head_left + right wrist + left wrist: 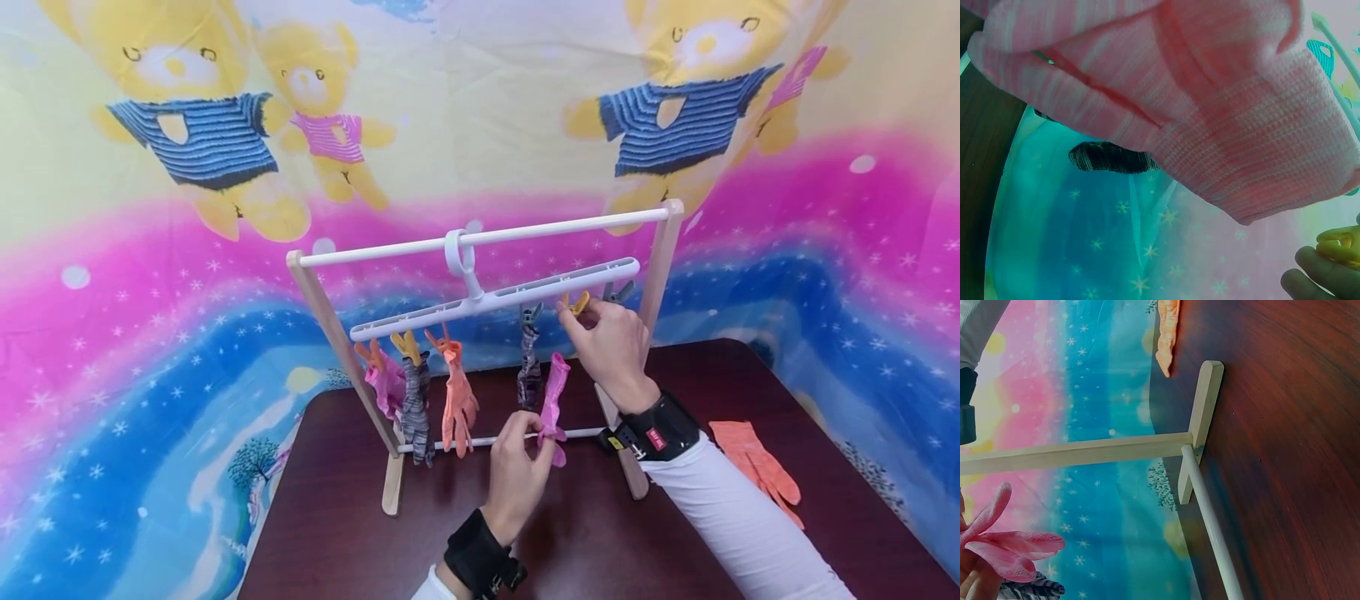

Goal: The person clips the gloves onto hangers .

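In the head view my left hand (516, 471) pinches a pink knit glove (555, 387) near its finger end, holding it below the white hanger (487, 298) with the cuff up. Its limp fingers also show in the left wrist view, where the pink glove (1013, 550) hangs beside my left hand (975, 581). Higher up, my right hand (611, 342) grips a yellow clothespin (577, 302) under the hanger's right half. The cuff stands apart below it. In the right wrist view the pink glove (1210, 112) fills the upper part, and yellow clothespin (1338, 245) meets my fingertips (1325, 269).
Clipped along the hanger are another pink glove (386, 387), a grey striped glove (416, 408), an orange glove (457, 400) and a dark striped glove (528, 367). A grey-green clothespin (620, 292) hangs at the right. Another orange glove (757, 462) lies on the table (322, 517) beside the wooden rack (663, 267).
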Available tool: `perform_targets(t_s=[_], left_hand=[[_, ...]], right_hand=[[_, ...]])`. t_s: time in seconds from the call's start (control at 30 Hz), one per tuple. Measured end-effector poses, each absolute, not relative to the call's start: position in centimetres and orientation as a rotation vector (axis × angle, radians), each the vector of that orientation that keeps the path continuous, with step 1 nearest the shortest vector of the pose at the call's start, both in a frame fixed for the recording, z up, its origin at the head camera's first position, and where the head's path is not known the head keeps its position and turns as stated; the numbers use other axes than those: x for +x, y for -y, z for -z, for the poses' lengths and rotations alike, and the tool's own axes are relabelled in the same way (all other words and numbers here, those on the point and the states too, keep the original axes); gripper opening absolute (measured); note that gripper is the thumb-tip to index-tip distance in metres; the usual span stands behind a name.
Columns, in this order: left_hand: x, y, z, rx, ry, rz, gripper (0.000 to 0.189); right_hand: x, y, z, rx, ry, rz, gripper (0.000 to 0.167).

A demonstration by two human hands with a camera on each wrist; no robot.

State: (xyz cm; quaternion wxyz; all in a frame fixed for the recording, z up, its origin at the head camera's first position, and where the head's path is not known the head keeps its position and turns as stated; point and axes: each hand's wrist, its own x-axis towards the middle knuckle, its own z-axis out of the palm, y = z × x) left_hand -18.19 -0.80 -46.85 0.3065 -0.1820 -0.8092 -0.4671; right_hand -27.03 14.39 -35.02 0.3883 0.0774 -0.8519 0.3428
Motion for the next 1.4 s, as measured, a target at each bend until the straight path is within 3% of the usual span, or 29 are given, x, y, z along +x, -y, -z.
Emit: perform_targets(t_s=[1.13, 1.4], left_hand=[[-20.1, 0.4, 46.7, -0.491, 2.182, 1.107, 0.017], [-20.4, 0.3, 46.7, -0.489, 2.166, 1.078, 0.018]], right_hand=[[-26.5, -13.6, 34.7, 0.284, 2.272, -0.811, 0.043], [-26.5, -13.4, 34.9, 0.314, 2.274, -0.810, 0.038]])
